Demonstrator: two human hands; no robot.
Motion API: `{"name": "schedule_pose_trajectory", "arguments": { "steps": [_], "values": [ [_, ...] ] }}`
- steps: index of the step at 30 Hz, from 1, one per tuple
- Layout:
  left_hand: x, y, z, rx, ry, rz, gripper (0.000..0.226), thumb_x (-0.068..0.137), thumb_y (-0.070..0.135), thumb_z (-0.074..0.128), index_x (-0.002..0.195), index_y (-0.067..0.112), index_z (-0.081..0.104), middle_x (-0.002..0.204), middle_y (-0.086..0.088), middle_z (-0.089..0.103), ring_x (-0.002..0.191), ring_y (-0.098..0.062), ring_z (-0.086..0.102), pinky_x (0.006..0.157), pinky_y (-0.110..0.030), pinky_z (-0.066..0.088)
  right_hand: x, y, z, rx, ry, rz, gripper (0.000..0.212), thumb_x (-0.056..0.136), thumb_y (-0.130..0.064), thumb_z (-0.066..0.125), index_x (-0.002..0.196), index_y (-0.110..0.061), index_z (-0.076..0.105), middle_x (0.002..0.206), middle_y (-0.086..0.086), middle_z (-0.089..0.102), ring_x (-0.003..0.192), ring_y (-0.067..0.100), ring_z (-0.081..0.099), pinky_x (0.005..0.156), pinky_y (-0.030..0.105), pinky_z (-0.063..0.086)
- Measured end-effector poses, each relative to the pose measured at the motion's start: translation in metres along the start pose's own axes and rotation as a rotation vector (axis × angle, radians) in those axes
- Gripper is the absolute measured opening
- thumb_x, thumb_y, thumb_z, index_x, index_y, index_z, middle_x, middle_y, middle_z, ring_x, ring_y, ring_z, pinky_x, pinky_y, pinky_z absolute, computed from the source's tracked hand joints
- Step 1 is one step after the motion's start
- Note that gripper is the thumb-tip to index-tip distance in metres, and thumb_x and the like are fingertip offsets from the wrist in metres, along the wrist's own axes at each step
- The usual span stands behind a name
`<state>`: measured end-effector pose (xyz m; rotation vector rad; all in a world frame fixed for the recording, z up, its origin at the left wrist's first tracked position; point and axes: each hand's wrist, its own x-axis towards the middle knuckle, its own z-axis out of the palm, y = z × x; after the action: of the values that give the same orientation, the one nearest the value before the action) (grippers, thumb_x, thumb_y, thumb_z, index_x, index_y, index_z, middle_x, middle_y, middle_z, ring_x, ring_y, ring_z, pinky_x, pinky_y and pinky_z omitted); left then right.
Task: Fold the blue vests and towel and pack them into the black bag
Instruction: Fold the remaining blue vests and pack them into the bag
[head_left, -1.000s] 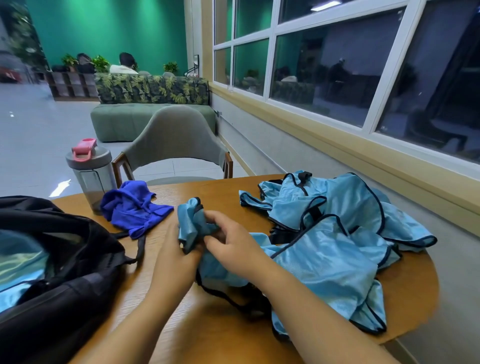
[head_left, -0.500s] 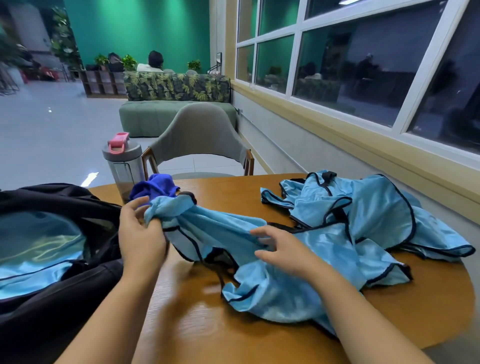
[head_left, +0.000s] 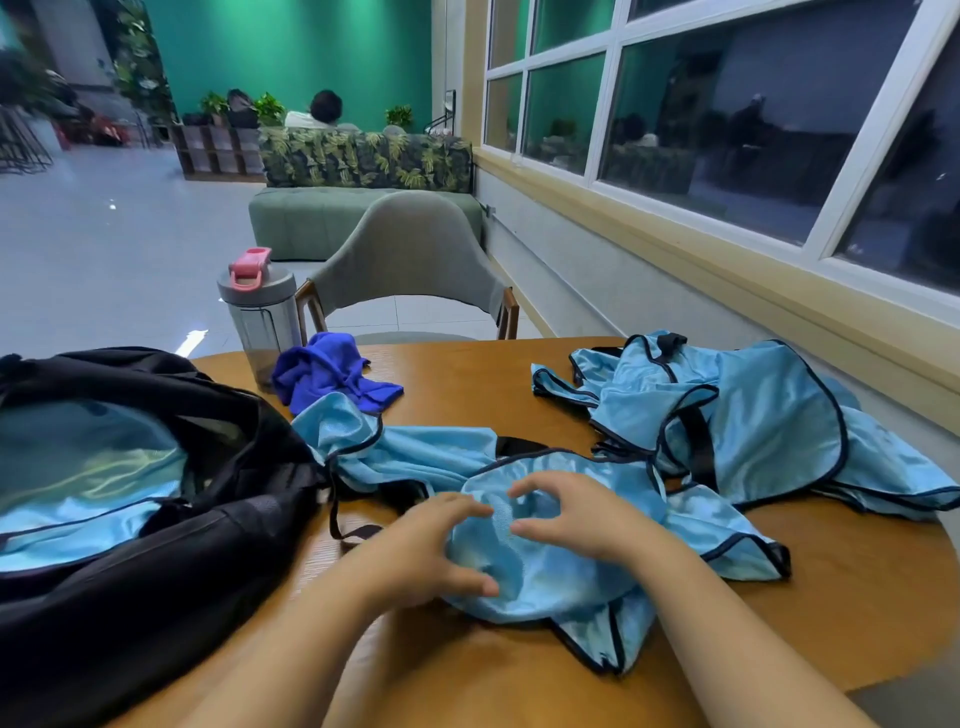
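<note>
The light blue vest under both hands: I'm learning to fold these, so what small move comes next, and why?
Probably spread and flatten it first. The light blue vest lies bunched on the wooden table, with the left hand and right hand resting on its rumpled middle; it looks too crumpled to fold neatly.

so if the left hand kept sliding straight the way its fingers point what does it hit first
Probably the right hand: the left hand points right across the light blue vest, and their fingertips nearly meet; depth is unclear.
</note>
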<state>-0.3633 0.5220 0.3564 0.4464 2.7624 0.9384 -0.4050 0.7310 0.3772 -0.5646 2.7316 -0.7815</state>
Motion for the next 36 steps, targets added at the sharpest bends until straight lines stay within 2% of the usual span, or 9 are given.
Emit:
{"name": "schedule_pose_trajectory", "arguments": {
  "steps": [3, 7, 11, 15, 18, 22, 26, 30, 36],
  "values": [
    [0.003, -0.002, 0.008, 0.326, -0.014, 0.018, 0.061, 0.074, 0.050, 0.071, 0.129, 0.037, 0.049, 0.138, 0.014, 0.037, 0.130, -0.011, 0.033, 0.104, -0.034, 0.034, -0.001, 0.001, -0.001, 0.023, 0.048, -0.007, 0.036, 0.086, -0.037, 0.067, 0.121, -0.034, 0.058, 0.130, -0.016, 0.055, 0.124, 0.001, 0.047, 0.100, 0.020, 0.038],
    [0.007, -0.007, 0.010, 0.489, 0.108, 0.027, 0.028, 0.085, 0.046, 0.058, 0.109, 0.030, 0.060, 0.112, 0.009, 0.054, 0.109, -0.015, 0.047, 0.082, -0.031, 0.038, -0.005, 0.002, 0.000, 0.070, 0.019, -0.015, 0.036, 0.086, -0.037, 0.068, 0.121, -0.035, 0.059, 0.128, -0.020, 0.054, 0.123, -0.002, 0.047, 0.099, 0.019, 0.039],
    [0.011, -0.006, -0.002, 0.133, 0.275, -0.103, 0.021, 0.087, 0.033, 0.055, 0.076, 0.016, 0.058, 0.074, 0.003, 0.062, 0.078, -0.016, 0.059, 0.070, -0.035, 0.046, -0.010, -0.001, -0.004, 0.064, 0.028, -0.022, 0.047, 0.078, -0.049, 0.072, 0.121, -0.038, 0.058, 0.122, -0.025, 0.052, 0.116, -0.005, 0.046, 0.093, 0.016, 0.035],
    [0.012, 0.007, -0.031, -0.288, 0.565, -0.172, 0.031, 0.089, 0.022, 0.053, 0.059, 0.016, 0.052, 0.048, 0.007, 0.050, 0.051, -0.008, 0.046, 0.053, -0.029, 0.036, -0.010, -0.006, -0.009, 0.061, 0.053, -0.119, 0.048, 0.072, -0.045, 0.079, 0.114, -0.036, 0.060, 0.106, -0.027, 0.057, 0.099, -0.005, 0.050, 0.083, 0.016, 0.040],
    [0.012, 0.008, -0.054, -0.422, 0.764, -0.201, 0.020, 0.091, 0.012, 0.050, 0.076, 0.011, 0.064, 0.063, 0.003, 0.059, 0.061, -0.013, 0.052, 0.057, -0.023, 0.042, -0.002, 0.001, -0.007, -0.083, 0.137, -0.154, 0.055, 0.074, -0.041, 0.078, 0.124, -0.039, 0.054, 0.118, -0.023, 0.056, 0.111, 0.003, 0.049, 0.095, 0.027, 0.042],
    [0.009, -0.010, -0.073, -0.641, 0.973, -0.219, 0.015, 0.092, 0.015, 0.053, 0.097, 0.026, 0.062, 0.095, -0.004, 0.068, 0.089, -0.022, 0.065, 0.080, -0.043, 0.054, 0.006, 0.011, -0.001, -0.101, 0.360, -0.078, 0.050, 0.084, -0.017, 0.068, 0.130, -0.025, 0.050, 0.130, -0.008, 0.049, 0.122, 0.013, 0.044, 0.102, 0.030, 0.037],
    [0.007, -0.015, -0.069, -0.521, 0.903, -0.195, 0.042, 0.088, 0.018, 0.063, 0.128, 0.019, 0.051, 0.121, 0.005, 0.054, 0.108, -0.014, 0.055, 0.094, -0.034, 0.046, 0.006, 0.010, -0.001, -0.114, 0.546, -0.015, 0.020, 0.084, -0.012, 0.065, 0.099, -0.018, 0.053, 0.097, -0.005, 0.048, 0.093, 0.016, 0.049, 0.074, 0.027, 0.037],
    [0.009, -0.007, -0.045, -0.175, 0.721, -0.067, 0.044, 0.083, 0.012, 0.067, 0.125, 0.021, 0.056, 0.133, 0.003, 0.048, 0.129, -0.014, 0.040, 0.109, -0.028, 0.027, 0.004, 0.007, -0.001, -0.033, 0.429, 0.081, 0.017, 0.087, -0.021, 0.065, 0.079, -0.018, 0.051, 0.070, -0.005, 0.053, 0.068, 0.018, 0.053, 0.062, 0.034, 0.044],
    [0.016, 0.009, -0.007, -0.078, 0.381, 0.081, 0.028, 0.086, 0.024, 0.067, 0.110, 0.036, 0.060, 0.133, 0.007, 0.047, 0.131, -0.008, 0.039, 0.111, -0.027, 0.027, -0.002, 0.009, 0.000, -0.086, 0.050, 0.119, 0.033, 0.075, -0.054, 0.073, 0.090, -0.024, 0.068, 0.091, -0.010, 0.064, 0.083, 0.005, 0.058, 0.071, 0.025, 0.048]
  ]
}}
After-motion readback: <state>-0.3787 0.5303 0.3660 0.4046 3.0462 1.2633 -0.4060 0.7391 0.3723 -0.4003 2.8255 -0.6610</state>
